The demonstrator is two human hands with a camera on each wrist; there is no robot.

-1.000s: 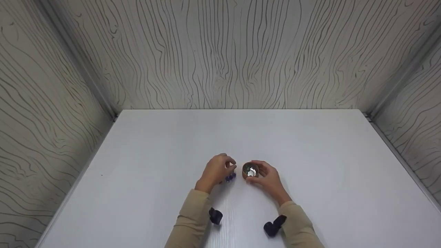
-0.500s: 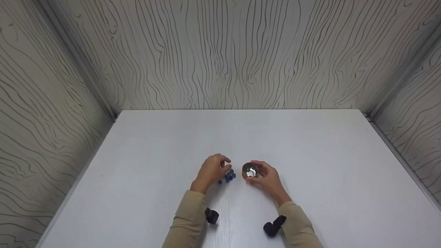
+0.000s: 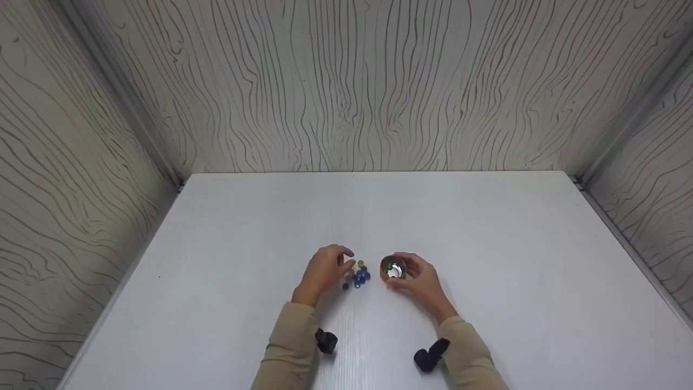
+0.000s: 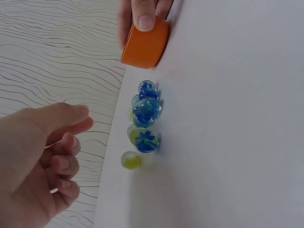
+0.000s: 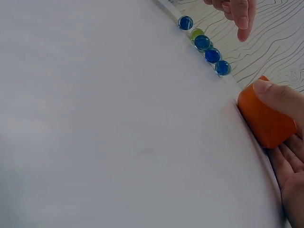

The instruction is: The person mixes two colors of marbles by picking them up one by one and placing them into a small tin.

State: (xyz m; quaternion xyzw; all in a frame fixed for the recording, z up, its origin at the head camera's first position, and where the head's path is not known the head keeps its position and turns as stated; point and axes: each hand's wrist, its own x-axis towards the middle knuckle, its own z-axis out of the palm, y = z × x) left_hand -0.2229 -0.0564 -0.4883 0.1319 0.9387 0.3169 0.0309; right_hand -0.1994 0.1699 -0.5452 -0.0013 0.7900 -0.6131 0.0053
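A small round orange cup (image 4: 147, 47) with a shiny metallic inside (image 3: 393, 267) stands on the white table. My right hand (image 3: 426, 283) grips its right side, with the thumb on the near wall and fingers on the far one. To the cup's left lies a loose cluster of glass marbles (image 3: 361, 276), several blue and some yellow-green. My left hand (image 3: 323, 270) hovers just left of the marbles, apart from them. In the left wrist view its fingers are loosely bent, and nothing shows between thumb and fingertips. A yellow marble (image 4: 131, 160) lies nearest that hand.
The white tabletop (image 3: 243, 227) meets a wood-grain patterned panel (image 3: 346, 86) at the back, with similar panels at both sides. Dark camera mounts (image 3: 326, 342) sit on both sleeves, close above the table.
My left hand has drawn back to the left, its thumb and finger parting slightly, and more marbles have come into sight, including yellow-green ones. My right hand and the cup stay put.
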